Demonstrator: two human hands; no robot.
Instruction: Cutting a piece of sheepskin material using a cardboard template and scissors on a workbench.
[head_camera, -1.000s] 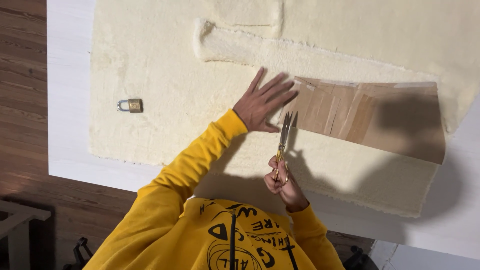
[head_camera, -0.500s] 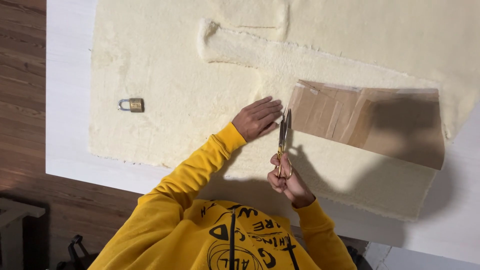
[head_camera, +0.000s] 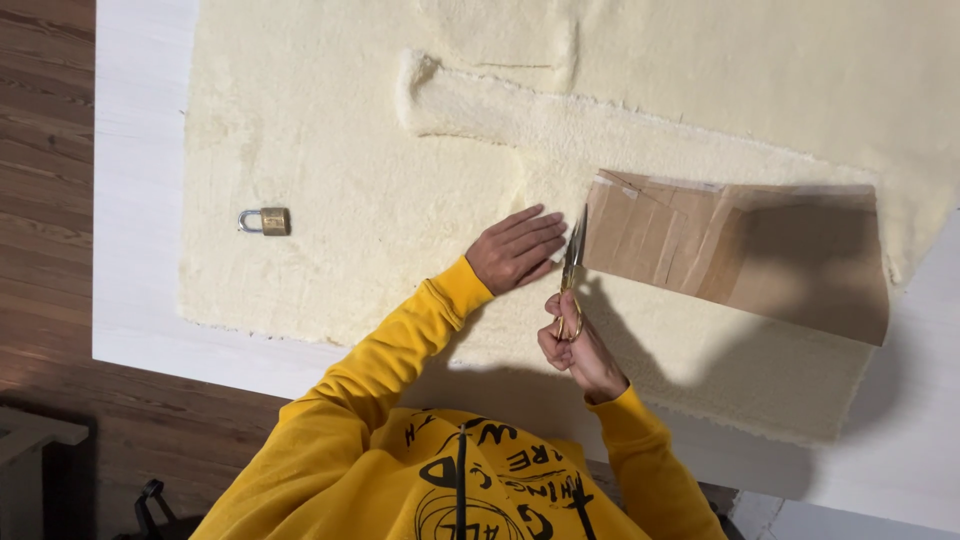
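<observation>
Head view: white table (head_camera: 140, 300), wooden floor (head_camera: 45, 150).

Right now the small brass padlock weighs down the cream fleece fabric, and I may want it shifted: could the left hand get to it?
Probably yes: left hand lies flat on the fabric, bare fleece between it and the padlock.

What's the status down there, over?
Left hand flat on cream fabric. Right hand grips scissors, blades along cardboard pattern's left edge. Padlock well clear.
</observation>
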